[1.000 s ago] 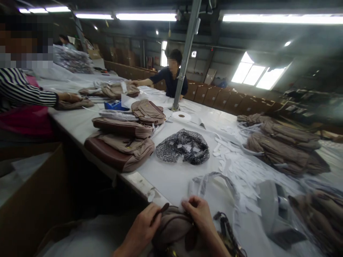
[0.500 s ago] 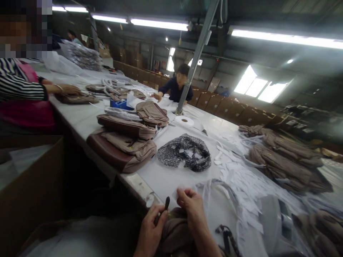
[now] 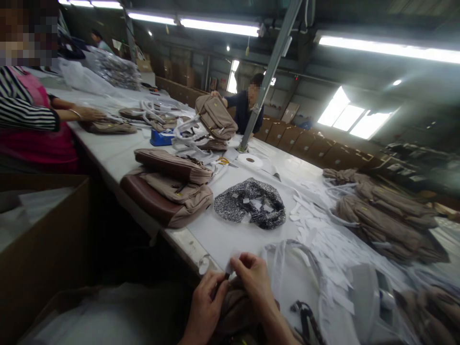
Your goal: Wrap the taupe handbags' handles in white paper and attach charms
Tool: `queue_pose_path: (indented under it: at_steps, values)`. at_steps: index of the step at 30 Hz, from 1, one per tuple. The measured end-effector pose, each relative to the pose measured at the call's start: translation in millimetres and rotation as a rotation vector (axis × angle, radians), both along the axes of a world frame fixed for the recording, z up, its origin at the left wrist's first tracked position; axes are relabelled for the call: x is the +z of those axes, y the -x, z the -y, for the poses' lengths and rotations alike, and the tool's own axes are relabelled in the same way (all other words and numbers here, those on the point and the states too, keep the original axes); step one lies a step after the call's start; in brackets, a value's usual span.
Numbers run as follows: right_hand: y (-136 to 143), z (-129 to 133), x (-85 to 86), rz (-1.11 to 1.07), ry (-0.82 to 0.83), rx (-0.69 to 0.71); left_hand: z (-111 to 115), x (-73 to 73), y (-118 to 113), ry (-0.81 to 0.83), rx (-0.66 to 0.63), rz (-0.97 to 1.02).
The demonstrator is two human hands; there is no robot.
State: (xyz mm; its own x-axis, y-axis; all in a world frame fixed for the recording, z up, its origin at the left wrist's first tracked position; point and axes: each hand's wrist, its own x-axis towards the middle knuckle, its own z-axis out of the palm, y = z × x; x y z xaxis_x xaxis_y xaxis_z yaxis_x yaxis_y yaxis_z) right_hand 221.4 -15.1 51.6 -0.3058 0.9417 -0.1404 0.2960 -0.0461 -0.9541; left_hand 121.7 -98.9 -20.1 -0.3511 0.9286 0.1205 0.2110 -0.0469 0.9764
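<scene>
"State grip and workpiece."

"The left hand (image 3: 208,298) pinches a narrow dark strip (image 3: 227,276); the right hand (image 3: 254,279) pinches a small translucent white piece (image 3: 230,266) at its tip. The taupe fabric bag (image 3: 234,306) lies beneath both hands (partly hidden), beside the white-topped bench (image 3: 204,237)."

"Step in hand?"

"Apparently, aligning piece with strip. The next move calls for a steady strip and light finger pressure."

"Containers?"

"The brown cardboard box (image 3: 46,268), left, contains white sheets (image 3: 45,203). The small blue box (image 3: 161,139): contents unclear."
</scene>
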Motion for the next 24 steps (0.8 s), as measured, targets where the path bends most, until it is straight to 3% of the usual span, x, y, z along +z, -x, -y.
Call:
queue_pose_path:
  at_steps: [5, 9, 12, 16, 21, 24]
  values:
    - [4.1, 13.0, 8.1, 0.260, -0.201, 0.100, 0.3, -5.1, -0.5, 0.085, 0.021, 0.185]
    - [3.5, 20.5, 4.7, 0.353, -0.248, 0.175, 3.7, -9.6, 0.1, 0.096, 0.045, 0.678]
    - [0.9, 23.4, 1.5, 0.358, -0.255, 0.251, 4.0, -10.9, 2.1, 0.065, -0.011, 0.975]
    - [-2.5, 23.4, -0.4, 0.311, -0.236, 0.313, 0.1, -14.4, 3.2, 0.092, -0.017, 0.990]
    - [-4.2, 15.4, 1.6, 0.238, -0.191, 0.206, -3.2, -17.2, 0.8, 0.088, 0.137, 0.989]
    - [-1.4, 10.1, 8.7, 0.275, -0.181, 0.214, -3.4, -16.1, -0.4, 0.063, 0.166, 0.950]
